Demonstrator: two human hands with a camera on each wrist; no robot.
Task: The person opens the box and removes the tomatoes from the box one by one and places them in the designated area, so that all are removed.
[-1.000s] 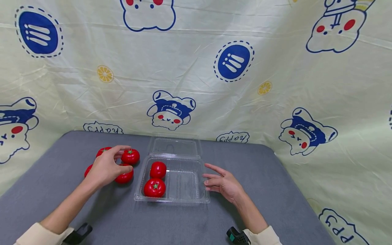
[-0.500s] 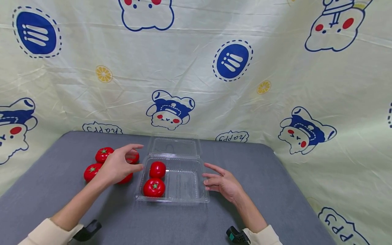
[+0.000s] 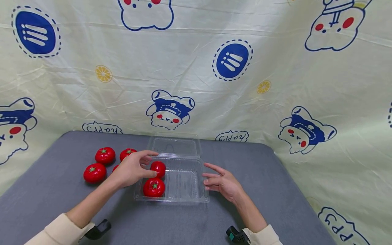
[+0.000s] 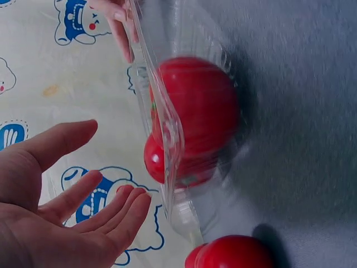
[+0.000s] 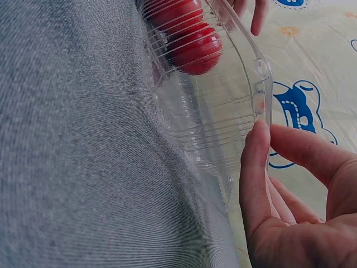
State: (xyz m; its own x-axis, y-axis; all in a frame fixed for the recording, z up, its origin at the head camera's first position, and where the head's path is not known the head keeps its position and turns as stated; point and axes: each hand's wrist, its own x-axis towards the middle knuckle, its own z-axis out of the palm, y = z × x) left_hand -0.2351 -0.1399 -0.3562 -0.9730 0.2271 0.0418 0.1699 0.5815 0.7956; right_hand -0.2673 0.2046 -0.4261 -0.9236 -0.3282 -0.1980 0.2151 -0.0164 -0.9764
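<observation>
A clear plastic clamshell box (image 3: pixel 187 197) stands on the grey table with its lid (image 3: pixel 190 146) folded back. Two red tomatoes sit along its left side: a far tomato (image 3: pixel 158 168) and a near tomato (image 3: pixel 154 187). My left hand (image 3: pixel 132 170) hovers at the box's left edge, thumb and fingers apart, close to the far tomato. In the left wrist view this hand (image 4: pixel 83 206) has nothing between its fingers. My right hand (image 3: pixel 225 185) is at the box's right side; in the right wrist view its thumb and a finger (image 5: pixel 255 173) pinch the rim.
Left of the box lie more tomatoes: a back-left tomato (image 3: pixel 105 155), a front-left tomato (image 3: pixel 95 173), a back tomato (image 3: pixel 127 153) and one mostly hidden behind my left hand. A pale printed curtain (image 3: pixel 196 51) hangs behind the table (image 3: pixel 171 224).
My left hand has moved right, from over the loose tomatoes to the box's left edge, uncovering the tomatoes at far left. My right hand and the box stay in place.
</observation>
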